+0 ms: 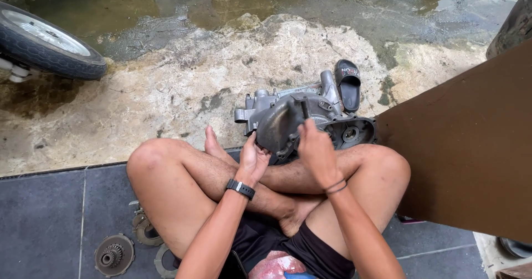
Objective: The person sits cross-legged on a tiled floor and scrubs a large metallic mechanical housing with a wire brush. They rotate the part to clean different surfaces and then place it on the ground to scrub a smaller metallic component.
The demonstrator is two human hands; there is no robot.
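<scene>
I sit cross-legged on dark floor tiles. My left hand (253, 160), with a black watch on the wrist, grips the lower left edge of a dark curved engine cover (279, 125). My right hand (316, 148), with a thin band on the wrist, is closed on the cover's right edge. The cover is held upright in front of a grey metal engine casing (332, 121) that rests on the ground just beyond my knees.
A black slide sandal (349, 83) lies behind the casing. A scooter wheel (47, 43) is at the far left. A round geared clutch part (113, 254) and rings (145, 229) lie on the tiles at my left. A brown board (471, 146) stands at the right. Wet ground lies ahead.
</scene>
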